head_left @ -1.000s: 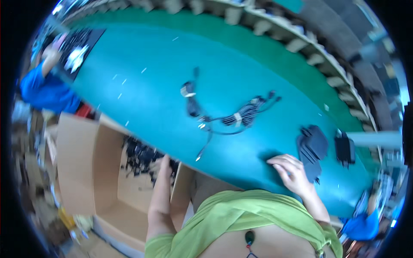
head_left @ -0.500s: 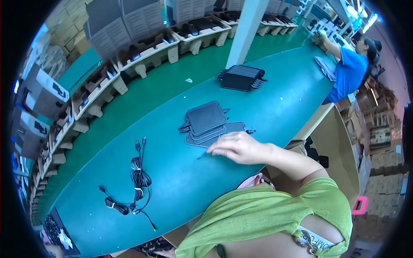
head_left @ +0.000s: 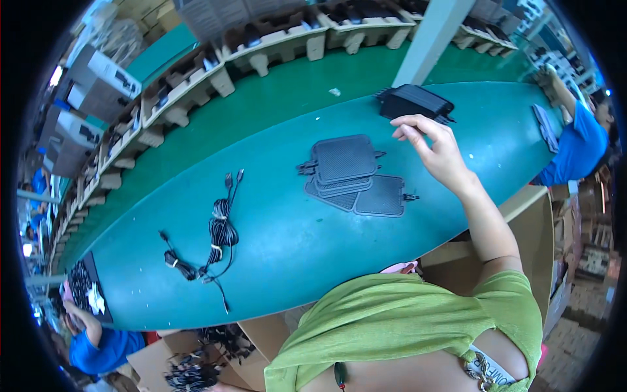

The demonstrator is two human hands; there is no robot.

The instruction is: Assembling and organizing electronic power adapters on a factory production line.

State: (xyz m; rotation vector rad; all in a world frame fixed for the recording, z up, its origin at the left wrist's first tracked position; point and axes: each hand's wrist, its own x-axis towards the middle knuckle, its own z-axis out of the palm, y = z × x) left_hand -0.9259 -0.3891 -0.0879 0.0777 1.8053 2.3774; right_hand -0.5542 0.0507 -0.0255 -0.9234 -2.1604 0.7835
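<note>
My right hand (head_left: 431, 149) is raised over the table, thumb and fingers apart, with nothing in it. Its fingertips are nearest a stack of black flat plates (head_left: 415, 103) toward the far side, and I cannot tell whether they touch. Left of the hand lies a loose pile of dark textured rectangular pads (head_left: 343, 159) with small clip-like tabs, one pad (head_left: 381, 196) fanned out to the right. Only a bit of my left hand (head_left: 222, 387) shows at the lower edge, beside bundled black cables (head_left: 192, 374) in a cardboard box; its fingers are hidden.
Tied black cables (head_left: 222, 232) lie on the left of the green table (head_left: 274, 274). Beyond runs a row of moulded pulp trays (head_left: 281, 46) with dark parts, behind a slanting pillar (head_left: 434, 42). An open carton (head_left: 532, 228) stands at right. People in blue are at both ends.
My right hand has left the textured pads and moved forward and right to the black stack. The view has shifted, bringing the box of cables in at the lower edge.
</note>
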